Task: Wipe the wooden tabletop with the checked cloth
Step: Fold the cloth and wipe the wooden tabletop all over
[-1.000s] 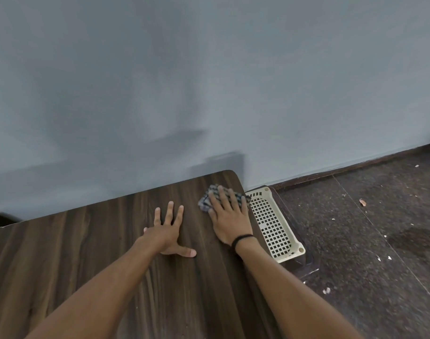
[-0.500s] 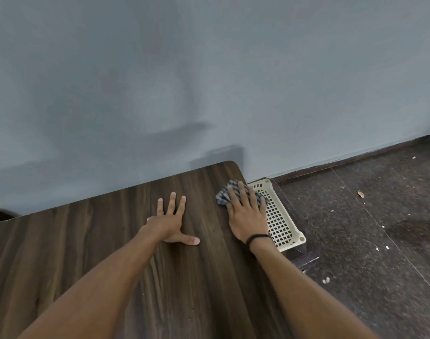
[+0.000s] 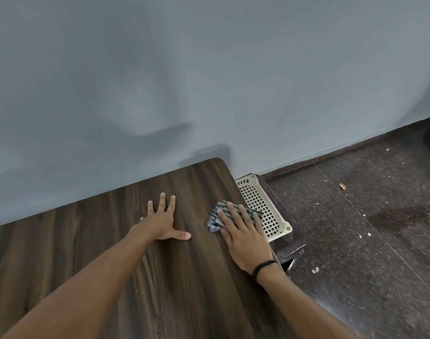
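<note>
The right hand (image 3: 243, 237) is pressing the checked cloth (image 3: 217, 217) flat under spread fingers (image 3: 233, 211) at the worktop (image 3: 184, 277) edge, the left hand (image 3: 161, 220) is resting open and empty beside it, and most of the wood probably remains unwiped.

A plain indoor room, likely a home: a dark wooden tabletop (image 3: 179, 277) against a bare grey-blue wall (image 3: 209, 69), speckled stone floor (image 3: 355, 228), and a cream plastic basket (image 3: 263, 206) beside the tabletop.
</note>
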Demonstrator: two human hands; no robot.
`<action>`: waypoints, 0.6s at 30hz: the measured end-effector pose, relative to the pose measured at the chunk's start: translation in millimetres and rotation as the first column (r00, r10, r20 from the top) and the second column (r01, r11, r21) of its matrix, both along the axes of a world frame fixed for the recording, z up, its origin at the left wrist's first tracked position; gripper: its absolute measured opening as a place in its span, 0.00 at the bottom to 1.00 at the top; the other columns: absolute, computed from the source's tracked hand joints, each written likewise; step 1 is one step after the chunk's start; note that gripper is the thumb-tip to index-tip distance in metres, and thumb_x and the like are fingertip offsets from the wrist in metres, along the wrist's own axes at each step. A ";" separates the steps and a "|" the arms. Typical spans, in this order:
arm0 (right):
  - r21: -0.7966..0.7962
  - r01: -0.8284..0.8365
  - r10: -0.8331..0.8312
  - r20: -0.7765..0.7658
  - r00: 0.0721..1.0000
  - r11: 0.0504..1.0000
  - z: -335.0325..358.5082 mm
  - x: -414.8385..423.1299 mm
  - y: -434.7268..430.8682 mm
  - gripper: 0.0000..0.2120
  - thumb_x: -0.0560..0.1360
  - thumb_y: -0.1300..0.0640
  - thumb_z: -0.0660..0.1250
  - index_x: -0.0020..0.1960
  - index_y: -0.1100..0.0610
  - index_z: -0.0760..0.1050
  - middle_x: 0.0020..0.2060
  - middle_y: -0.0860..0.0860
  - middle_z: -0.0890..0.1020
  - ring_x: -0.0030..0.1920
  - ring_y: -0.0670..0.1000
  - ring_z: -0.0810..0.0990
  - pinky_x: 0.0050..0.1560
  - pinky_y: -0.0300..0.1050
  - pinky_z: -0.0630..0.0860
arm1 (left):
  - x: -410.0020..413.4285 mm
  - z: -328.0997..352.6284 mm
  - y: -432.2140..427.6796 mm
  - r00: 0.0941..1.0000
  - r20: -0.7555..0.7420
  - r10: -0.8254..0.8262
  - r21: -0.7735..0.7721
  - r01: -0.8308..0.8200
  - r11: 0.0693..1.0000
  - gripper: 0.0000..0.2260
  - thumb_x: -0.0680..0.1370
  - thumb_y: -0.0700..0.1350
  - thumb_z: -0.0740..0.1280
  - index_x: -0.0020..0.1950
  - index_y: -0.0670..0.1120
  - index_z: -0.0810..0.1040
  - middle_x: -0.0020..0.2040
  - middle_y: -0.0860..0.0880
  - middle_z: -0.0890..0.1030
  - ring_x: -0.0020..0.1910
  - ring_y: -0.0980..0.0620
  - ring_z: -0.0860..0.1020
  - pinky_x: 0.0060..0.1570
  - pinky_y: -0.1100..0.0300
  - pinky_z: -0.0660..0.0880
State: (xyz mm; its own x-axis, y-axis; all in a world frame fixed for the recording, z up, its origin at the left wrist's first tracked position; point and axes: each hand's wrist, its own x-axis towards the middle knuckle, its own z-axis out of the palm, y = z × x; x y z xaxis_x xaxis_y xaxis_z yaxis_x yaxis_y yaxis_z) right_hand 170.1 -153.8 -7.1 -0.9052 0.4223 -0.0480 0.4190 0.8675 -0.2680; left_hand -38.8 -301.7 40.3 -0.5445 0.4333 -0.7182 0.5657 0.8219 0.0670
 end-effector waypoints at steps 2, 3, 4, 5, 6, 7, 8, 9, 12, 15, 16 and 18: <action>-0.054 0.094 -0.093 0.019 0.995 0.994 5.4 -14.5 10.5 0.25 0.84 0.42 0.42 0.80 0.40 0.43 0.80 0.44 0.42 0.79 0.50 0.38 0.76 0.53 0.31 | 13.6 4.0 1.8 1.000 0.019 -0.006 -0.011 0.006 1.000 0.60 0.67 0.70 0.71 0.78 0.50 0.29 0.77 0.47 0.26 0.75 0.34 0.31 0.75 0.34 0.49; -0.060 0.126 -0.124 0.045 0.991 0.990 7.3 -23.4 8.0 0.25 0.84 0.42 0.42 0.80 0.41 0.42 0.80 0.44 0.40 0.79 0.51 0.37 0.76 0.54 0.32 | 21.2 5.6 3.1 0.999 0.039 -0.016 -0.024 0.017 1.000 0.61 0.67 0.69 0.72 0.78 0.50 0.29 0.76 0.47 0.26 0.75 0.34 0.30 0.74 0.33 0.48; -0.041 0.126 -0.123 0.051 0.991 0.991 7.0 -26.6 1.5 0.25 0.84 0.42 0.42 0.80 0.41 0.41 0.79 0.44 0.39 0.79 0.51 0.36 0.76 0.55 0.32 | 29.3 5.5 3.8 0.998 0.059 -0.026 -0.032 0.028 0.999 0.63 0.65 0.69 0.74 0.77 0.51 0.28 0.76 0.47 0.25 0.74 0.34 0.29 0.74 0.33 0.47; -0.019 0.087 -0.087 0.031 0.996 0.996 5.5 -23.2 -5.0 0.25 0.84 0.42 0.42 0.80 0.41 0.41 0.79 0.45 0.39 0.79 0.51 0.37 0.76 0.55 0.32 | 36.9 3.8 4.1 0.997 0.072 -0.040 -0.034 0.042 0.999 0.64 0.65 0.68 0.75 0.77 0.51 0.27 0.75 0.48 0.24 0.74 0.34 0.28 0.74 0.32 0.47; -0.014 0.032 -0.032 0.007 0.999 0.999 3.8 -13.5 -7.6 0.25 0.84 0.42 0.42 0.80 0.41 0.42 0.79 0.44 0.40 0.79 0.51 0.37 0.76 0.54 0.32 | 42.6 1.5 4.5 0.996 0.073 -0.053 -0.030 0.055 0.998 0.65 0.64 0.66 0.76 0.76 0.51 0.26 0.75 0.48 0.23 0.73 0.34 0.27 0.74 0.31 0.47; -0.018 -0.010 0.011 0.008 1.000 1.000 2.3 -1.2 -5.7 0.25 0.84 0.42 0.42 0.80 0.40 0.42 0.79 0.43 0.41 0.79 0.50 0.37 0.76 0.52 0.32 | 46.6 -0.4 4.7 0.996 0.068 -0.055 -0.024 0.057 0.998 0.66 0.64 0.65 0.77 0.76 0.51 0.25 0.74 0.48 0.22 0.73 0.35 0.27 0.73 0.30 0.46; -0.022 -0.026 0.026 0.031 0.999 0.999 3.4 6.2 -0.9 0.25 0.84 0.42 0.42 0.80 0.40 0.43 0.79 0.43 0.41 0.79 0.49 0.38 0.75 0.52 0.31 | 48.2 -1.8 5.0 0.997 0.058 -0.051 -0.018 0.052 0.998 0.66 0.64 0.63 0.78 0.76 0.51 0.25 0.73 0.48 0.22 0.73 0.35 0.27 0.72 0.30 0.46; -0.022 -0.014 0.015 0.045 0.999 1.000 5.1 4.5 5.6 0.24 0.85 0.41 0.42 0.80 0.40 0.43 0.79 0.43 0.42 0.79 0.49 0.37 0.75 0.51 0.31 | 48.0 -1.8 5.6 0.998 0.050 -0.047 -0.016 0.048 0.999 0.66 0.65 0.63 0.78 0.76 0.51 0.25 0.73 0.47 0.21 0.73 0.34 0.27 0.72 0.29 0.46; -0.049 0.079 -0.077 0.045 0.996 0.996 8.1 -21.4 3.0 0.25 0.85 0.42 0.42 0.80 0.41 0.43 0.80 0.45 0.41 0.79 0.51 0.37 0.75 0.55 0.32 | 45.2 -3.4 7.4 0.998 0.044 -0.048 -0.035 0.050 0.998 0.67 0.64 0.64 0.78 0.75 0.51 0.24 0.73 0.46 0.21 0.72 0.34 0.26 0.73 0.30 0.47; -0.018 -0.037 0.037 -0.004 0.999 0.999 -0.5 1.7 -11.4 0.25 0.85 0.42 0.42 0.80 0.41 0.43 0.80 0.45 0.43 0.79 0.51 0.38 0.75 0.54 0.31 | 50.9 -5.5 1.8 1.000 0.001 -0.020 0.010 0.020 1.000 0.65 0.64 0.64 0.77 0.77 0.51 0.27 0.75 0.48 0.24 0.74 0.35 0.29 0.74 0.32 0.48; -0.035 -0.049 0.049 0.002 0.999 0.998 -1.8 16.7 -9.6 0.24 0.84 0.42 0.42 0.80 0.40 0.43 0.80 0.44 0.43 0.79 0.50 0.38 0.75 0.53 0.32 | 55.5 -5.5 -1.5 1.000 -0.013 -0.005 0.033 0.005 0.999 0.63 0.65 0.64 0.77 0.78 0.52 0.28 0.76 0.48 0.25 0.75 0.35 0.31 0.74 0.33 0.50; -0.060 0.041 -0.041 0.010 0.999 0.997 2.0 26.3 1.1 0.24 0.85 0.42 0.42 0.80 0.40 0.44 0.80 0.43 0.43 0.79 0.50 0.37 0.76 0.52 0.32 | 66.8 -5.9 -6.9 1.000 -0.025 0.006 0.058 -0.004 0.998 0.61 0.67 0.63 0.76 0.79 0.51 0.31 0.77 0.49 0.27 0.77 0.35 0.34 0.75 0.35 0.52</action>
